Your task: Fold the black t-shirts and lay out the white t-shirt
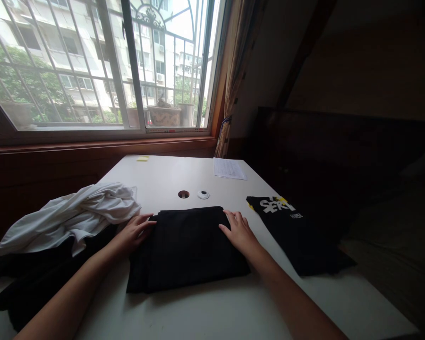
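Note:
A black cloth (194, 250) lies folded into a rough rectangle on the white table (184, 316), in the middle of the view. My left hand (139, 230) rests at its upper left edge, fingers apart and pointing right. At its upper right corner, my right hand (239, 231) touches the fabric with the fingers spread. Neither hand has the cloth pinched. A crumpled white garment (71, 212) lies left of my left hand, on top of dark cloth (38, 283). To the right is a flat black shirt (301, 236) with white lettering and yellow edging.
Behind the black cloth are a round hole (183, 194) in the tabletop and a white round cover (203, 194). Printed papers (230, 169) and yellow notes (142, 158) lie near the far edge. Beyond stand a barred window and a curtain (233, 80).

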### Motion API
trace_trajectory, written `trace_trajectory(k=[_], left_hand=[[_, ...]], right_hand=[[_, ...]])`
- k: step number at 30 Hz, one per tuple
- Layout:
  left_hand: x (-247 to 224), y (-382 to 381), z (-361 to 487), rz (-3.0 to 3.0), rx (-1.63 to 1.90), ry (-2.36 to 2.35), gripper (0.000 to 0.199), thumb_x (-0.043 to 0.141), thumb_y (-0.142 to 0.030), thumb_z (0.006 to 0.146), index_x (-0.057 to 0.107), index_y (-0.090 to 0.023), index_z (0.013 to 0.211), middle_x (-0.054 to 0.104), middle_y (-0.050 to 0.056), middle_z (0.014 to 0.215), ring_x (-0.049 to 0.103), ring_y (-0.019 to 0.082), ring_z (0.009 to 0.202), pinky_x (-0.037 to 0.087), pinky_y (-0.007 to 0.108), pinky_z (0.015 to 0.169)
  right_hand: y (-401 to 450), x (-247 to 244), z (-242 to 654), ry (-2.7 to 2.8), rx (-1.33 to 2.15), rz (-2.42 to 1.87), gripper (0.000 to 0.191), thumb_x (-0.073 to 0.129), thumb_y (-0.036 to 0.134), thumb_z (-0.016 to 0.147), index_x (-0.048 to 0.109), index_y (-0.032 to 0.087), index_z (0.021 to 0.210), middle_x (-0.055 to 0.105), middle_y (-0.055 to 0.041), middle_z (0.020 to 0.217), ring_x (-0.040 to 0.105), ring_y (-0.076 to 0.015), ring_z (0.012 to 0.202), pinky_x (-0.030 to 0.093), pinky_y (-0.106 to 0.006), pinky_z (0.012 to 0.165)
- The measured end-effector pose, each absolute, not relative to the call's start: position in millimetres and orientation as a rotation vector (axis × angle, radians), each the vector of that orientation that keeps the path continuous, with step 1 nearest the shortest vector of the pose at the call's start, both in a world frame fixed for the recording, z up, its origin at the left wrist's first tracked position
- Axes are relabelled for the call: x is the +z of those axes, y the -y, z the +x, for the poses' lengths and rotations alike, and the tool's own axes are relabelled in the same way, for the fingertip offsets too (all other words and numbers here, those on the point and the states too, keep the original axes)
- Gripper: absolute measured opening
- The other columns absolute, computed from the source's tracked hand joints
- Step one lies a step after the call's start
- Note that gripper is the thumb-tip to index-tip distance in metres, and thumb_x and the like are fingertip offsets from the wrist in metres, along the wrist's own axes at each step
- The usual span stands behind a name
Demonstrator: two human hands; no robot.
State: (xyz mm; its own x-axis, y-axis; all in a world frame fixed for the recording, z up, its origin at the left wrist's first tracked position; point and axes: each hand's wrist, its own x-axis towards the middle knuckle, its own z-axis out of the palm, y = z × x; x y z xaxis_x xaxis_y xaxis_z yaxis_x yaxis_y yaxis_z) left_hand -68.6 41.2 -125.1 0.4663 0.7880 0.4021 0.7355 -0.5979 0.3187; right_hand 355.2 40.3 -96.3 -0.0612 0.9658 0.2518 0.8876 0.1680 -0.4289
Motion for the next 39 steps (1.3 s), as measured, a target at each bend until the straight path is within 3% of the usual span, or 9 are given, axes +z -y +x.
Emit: trace_trajectory(k=[6, 12, 16, 18, 21, 25, 31, 34, 39], left_hand=[[-121, -38, -66, 2.616, 0.788, -1.357, 0.034, 0.049, -0.038, 0.100, 0.069, -0.028, 0.126, 0.057, 0.010, 0.142, 0.055, 0.030, 0.128, 0.048, 0.046, 0.108], [-111, -27, -53, 2.732, 0.694, -1.243, 0.028, 0.053, -0.035, 0.101, 0.068, -0.037, 0.125, 0.052, 0.004, 0.148, 0.044, 0.030, 0.138, 0.042, 0.050, 0.112], [-103, -22, -43, 2.752, 0.731, -1.133, 0.024, 0.053, -0.029, 0.101, 0.072, -0.034, 0.115, 0.056, 0.005, 0.144, 0.044, 0.028, 0.138, 0.043, 0.048, 0.111], [-100, -22, -41, 2.752, 0.771, -1.105, 0.022, 0.054, -0.027, 0.100, 0.073, -0.031, 0.111, 0.061, 0.006, 0.137, 0.049, 0.027, 0.133, 0.045, 0.047, 0.110], [-99, -22, -40, 2.751, 0.772, -1.098, 0.021, 0.054, -0.025, 0.100, 0.072, -0.030, 0.110, 0.065, 0.006, 0.129, 0.053, 0.025, 0.127, 0.048, 0.044, 0.106], [-101, -25, -41, 2.760, 0.767, -1.081, 0.020, 0.055, -0.024, 0.101, 0.070, -0.029, 0.112, 0.067, 0.006, 0.125, 0.054, 0.024, 0.124, 0.048, 0.042, 0.103], [-107, -30, -42, 2.756, 0.836, -1.026, 0.019, 0.056, -0.021, 0.101, 0.070, -0.028, 0.111, 0.070, 0.005, 0.119, 0.058, 0.022, 0.118, 0.050, 0.040, 0.098], [-106, -30, -41, 2.746, 0.868, -0.991, 0.019, 0.057, -0.019, 0.100, 0.070, -0.027, 0.111, 0.071, 0.005, 0.116, 0.060, 0.022, 0.116, 0.051, 0.039, 0.097], [-102, -29, -40, 2.728, 0.883, -0.974, 0.019, 0.059, -0.017, 0.099, 0.070, -0.026, 0.111, 0.072, 0.004, 0.112, 0.061, 0.021, 0.113, 0.052, 0.038, 0.094]], right_hand=[[-50, -107, 376, 1.881, 0.567, -1.617, 0.061, 0.060, 0.018, 0.088, 0.044, 0.031, 0.144, 0.056, -0.0047, 0.116, 0.062, -0.0211, 0.106, 0.052, -0.040, 0.096], [-57, -97, 409, 1.865, 0.091, -1.730, 0.054, 0.057, 0.008, 0.084, 0.055, 0.025, 0.135, 0.057, -0.0096, 0.116, 0.061, -0.0270, 0.107, 0.051, -0.043, 0.097], [-48, -84, 400, 1.941, -0.122, -1.690, 0.030, 0.063, 0.012, 0.086, 0.067, 0.022, 0.113, 0.061, -0.0118, 0.112, 0.058, -0.0312, 0.108, 0.049, -0.047, 0.098], [-37, -76, 379, 2.050, -0.029, -1.573, 0.013, 0.063, 0.018, 0.090, 0.069, 0.023, 0.099, 0.064, -0.0089, 0.102, 0.058, -0.0288, 0.103, 0.050, -0.044, 0.094], [-13, -68, 340, 2.314, 0.280, -1.269, 0.006, 0.065, 0.027, 0.094, 0.070, 0.024, 0.092, 0.066, -0.0046, 0.095, 0.060, -0.0230, 0.096, 0.051, -0.037, 0.088], [14, -66, 305, 2.557, 0.620, -0.904, 0.022, 0.075, 0.042, 0.088, 0.071, 0.023, 0.097, 0.065, -0.0026, 0.098, 0.061, -0.0177, 0.090, 0.049, -0.028, 0.077], [18, -66, 305, 2.631, 0.689, -0.774, 0.045, 0.085, 0.055, 0.072, 0.069, 0.022, 0.099, 0.062, -0.0028, 0.101, 0.059, -0.0182, 0.091, 0.047, -0.027, 0.076], [18, -63, 307, 2.655, 0.702, -0.687, 0.050, 0.090, 0.051, 0.065, 0.069, 0.022, 0.099, 0.062, -0.0028, 0.104, 0.058, -0.0185, 0.093, 0.048, -0.028, 0.080], [21, -61, 309, 2.659, 0.742, -0.671, 0.035, 0.090, 0.034, 0.069, 0.070, 0.022, 0.095, 0.063, -0.0011, 0.104, 0.060, -0.0165, 0.093, 0.048, -0.025, 0.076]])
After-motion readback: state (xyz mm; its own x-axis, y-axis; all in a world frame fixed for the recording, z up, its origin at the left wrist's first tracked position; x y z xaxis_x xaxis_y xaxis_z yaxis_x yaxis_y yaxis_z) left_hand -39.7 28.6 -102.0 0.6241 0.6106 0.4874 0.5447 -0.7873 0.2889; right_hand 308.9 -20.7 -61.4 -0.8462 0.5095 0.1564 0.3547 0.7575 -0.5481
